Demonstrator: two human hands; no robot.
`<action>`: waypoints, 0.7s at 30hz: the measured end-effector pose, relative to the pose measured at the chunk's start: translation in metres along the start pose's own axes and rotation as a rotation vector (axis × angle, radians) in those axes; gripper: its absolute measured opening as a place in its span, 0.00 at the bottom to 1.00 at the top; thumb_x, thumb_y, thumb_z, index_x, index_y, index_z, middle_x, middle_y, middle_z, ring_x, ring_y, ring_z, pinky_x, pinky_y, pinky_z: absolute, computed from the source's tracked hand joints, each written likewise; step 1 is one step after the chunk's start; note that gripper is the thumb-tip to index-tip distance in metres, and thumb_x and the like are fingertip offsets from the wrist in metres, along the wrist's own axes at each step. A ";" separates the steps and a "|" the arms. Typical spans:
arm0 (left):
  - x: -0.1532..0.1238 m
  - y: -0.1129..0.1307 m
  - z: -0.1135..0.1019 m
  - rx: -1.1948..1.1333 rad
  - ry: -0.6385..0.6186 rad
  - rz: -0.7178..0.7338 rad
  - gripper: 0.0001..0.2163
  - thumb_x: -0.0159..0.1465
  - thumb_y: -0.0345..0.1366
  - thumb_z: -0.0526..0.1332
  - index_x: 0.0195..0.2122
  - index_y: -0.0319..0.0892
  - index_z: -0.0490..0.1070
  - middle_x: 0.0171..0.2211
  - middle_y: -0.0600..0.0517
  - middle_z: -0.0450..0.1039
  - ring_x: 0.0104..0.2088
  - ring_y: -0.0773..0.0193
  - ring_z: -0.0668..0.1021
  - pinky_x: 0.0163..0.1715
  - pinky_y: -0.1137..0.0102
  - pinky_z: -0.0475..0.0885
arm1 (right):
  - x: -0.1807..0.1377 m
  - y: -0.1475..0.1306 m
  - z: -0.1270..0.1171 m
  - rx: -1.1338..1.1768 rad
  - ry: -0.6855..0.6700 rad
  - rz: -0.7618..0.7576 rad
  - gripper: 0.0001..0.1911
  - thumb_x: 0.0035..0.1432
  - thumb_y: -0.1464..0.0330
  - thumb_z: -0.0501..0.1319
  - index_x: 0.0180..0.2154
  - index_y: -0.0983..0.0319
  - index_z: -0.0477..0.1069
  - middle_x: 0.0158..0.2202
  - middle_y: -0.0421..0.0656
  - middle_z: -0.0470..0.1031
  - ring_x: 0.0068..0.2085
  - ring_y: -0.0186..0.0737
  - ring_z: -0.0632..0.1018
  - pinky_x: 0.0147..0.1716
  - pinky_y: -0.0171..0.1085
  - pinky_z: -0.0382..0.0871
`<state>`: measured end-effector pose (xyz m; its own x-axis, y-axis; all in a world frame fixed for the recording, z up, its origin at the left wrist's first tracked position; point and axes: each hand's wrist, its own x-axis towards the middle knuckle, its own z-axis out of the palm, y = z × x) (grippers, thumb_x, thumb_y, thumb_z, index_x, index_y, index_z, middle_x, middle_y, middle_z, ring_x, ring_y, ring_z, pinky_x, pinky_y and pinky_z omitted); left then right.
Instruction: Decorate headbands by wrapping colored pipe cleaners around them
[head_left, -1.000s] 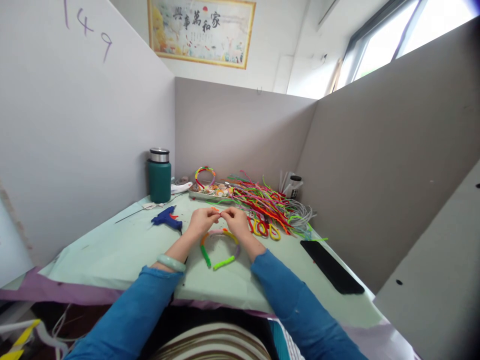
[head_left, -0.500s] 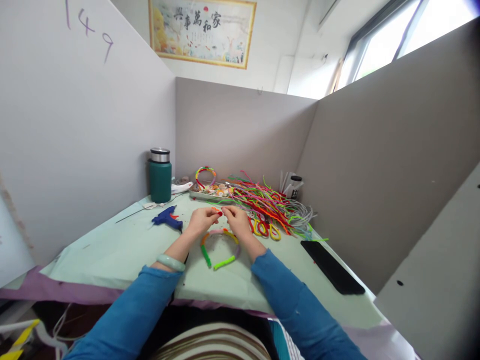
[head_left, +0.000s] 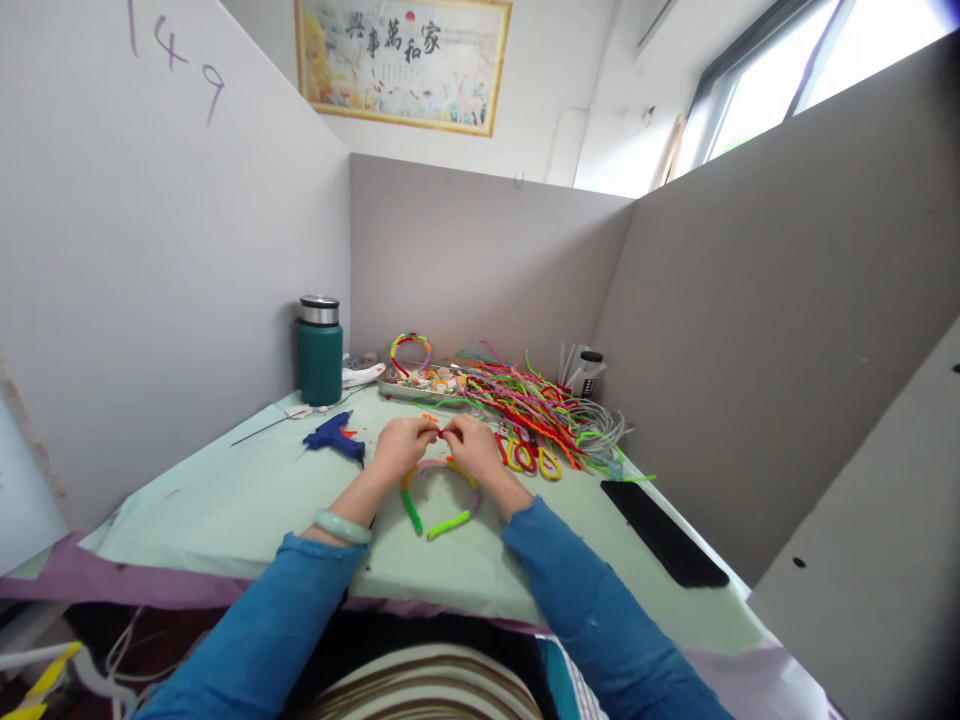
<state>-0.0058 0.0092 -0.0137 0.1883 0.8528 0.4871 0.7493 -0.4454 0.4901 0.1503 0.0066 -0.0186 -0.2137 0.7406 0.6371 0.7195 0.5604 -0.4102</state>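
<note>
Both hands are at the centre of the frame, fingertips nearly meeting. The left hand (head_left: 407,440) and the right hand (head_left: 471,445) each have thumb and fingers drawn together, pinching a small red piece (head_left: 440,434) between them; its exact form is largely hidden by the fingers. A pale green bangle (head_left: 342,525) sits on the left wrist, and blue sleeves cover both forearms.

Directly below the hands, between the forearms, a multicoloured fuzzy-wrapped headband (head_left: 448,526) lies on the tabletop (head_left: 247,510), its ends toward the lower edge of the frame. A small orange piece (head_left: 429,417) shows just above the left hand.

Left of centre, a blue glue gun (head_left: 334,436) lies on its side. Right of the right hand are scissors with red and yellow handles (head_left: 550,465), partly under a heap of coloured pipe cleaners (head_left: 525,405).

Above the hands, a metal tray (head_left: 420,394) holds small mixed pieces, with a second headband (head_left: 410,338) at its left end. A green bottle with a steel-coloured lid (head_left: 319,355) stands upright farther left. At lower right, a flat black slab (head_left: 664,533) lies near the tabletop's right edge.
</note>
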 end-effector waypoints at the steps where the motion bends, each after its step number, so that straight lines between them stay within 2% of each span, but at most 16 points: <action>1: 0.001 -0.001 0.000 -0.057 -0.005 -0.009 0.09 0.56 0.36 0.56 0.30 0.46 0.77 0.29 0.53 0.78 0.32 0.63 0.76 0.33 0.73 0.65 | 0.001 0.001 0.001 0.055 0.012 0.029 0.06 0.52 0.72 0.56 0.27 0.62 0.72 0.29 0.42 0.72 0.33 0.36 0.70 0.33 0.33 0.60; 6: 0.005 -0.003 0.005 -0.429 -0.050 -0.103 0.08 0.53 0.38 0.59 0.29 0.42 0.74 0.27 0.51 0.77 0.26 0.65 0.76 0.28 0.73 0.68 | 0.005 0.002 0.007 0.377 0.084 0.229 0.05 0.47 0.70 0.57 0.24 0.62 0.71 0.23 0.39 0.71 0.27 0.34 0.68 0.28 0.33 0.60; 9: 0.004 0.000 0.006 -0.666 -0.080 -0.174 0.11 0.51 0.41 0.62 0.29 0.38 0.72 0.26 0.48 0.77 0.25 0.65 0.76 0.28 0.71 0.70 | 0.004 -0.002 0.012 0.627 0.127 0.343 0.06 0.45 0.67 0.58 0.23 0.63 0.70 0.19 0.36 0.68 0.24 0.32 0.66 0.25 0.32 0.60; 12: 0.004 0.005 0.006 -0.786 -0.081 -0.243 0.13 0.50 0.43 0.63 0.29 0.37 0.72 0.25 0.47 0.76 0.25 0.65 0.76 0.29 0.71 0.71 | 0.003 -0.004 0.016 0.782 0.158 0.422 0.08 0.44 0.64 0.60 0.24 0.64 0.71 0.17 0.35 0.65 0.21 0.31 0.64 0.23 0.32 0.58; 14: 0.004 0.005 0.006 -0.777 -0.063 -0.250 0.13 0.50 0.44 0.63 0.28 0.37 0.71 0.24 0.48 0.76 0.24 0.66 0.75 0.28 0.71 0.71 | 0.003 -0.005 0.017 0.777 0.151 0.420 0.09 0.45 0.64 0.60 0.25 0.64 0.72 0.18 0.36 0.66 0.21 0.31 0.64 0.21 0.32 0.58; 17: 0.005 0.001 0.005 -0.674 -0.045 -0.196 0.12 0.51 0.43 0.61 0.28 0.38 0.71 0.24 0.49 0.76 0.23 0.66 0.75 0.26 0.72 0.70 | 0.004 -0.004 0.012 0.634 0.104 0.335 0.10 0.49 0.63 0.58 0.27 0.63 0.73 0.20 0.38 0.69 0.22 0.33 0.67 0.23 0.32 0.60; 21: 0.004 -0.005 0.005 -0.406 -0.047 -0.092 0.09 0.55 0.39 0.57 0.29 0.41 0.73 0.25 0.50 0.76 0.24 0.66 0.75 0.27 0.73 0.67 | 0.004 -0.001 0.002 0.420 0.104 0.161 0.11 0.55 0.66 0.55 0.35 0.61 0.75 0.32 0.41 0.75 0.31 0.35 0.72 0.32 0.34 0.64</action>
<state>-0.0058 0.0165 -0.0173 0.1676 0.9016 0.3989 0.4550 -0.4297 0.7800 0.1469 0.0097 -0.0171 -0.0386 0.8014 0.5969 0.4032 0.5590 -0.7245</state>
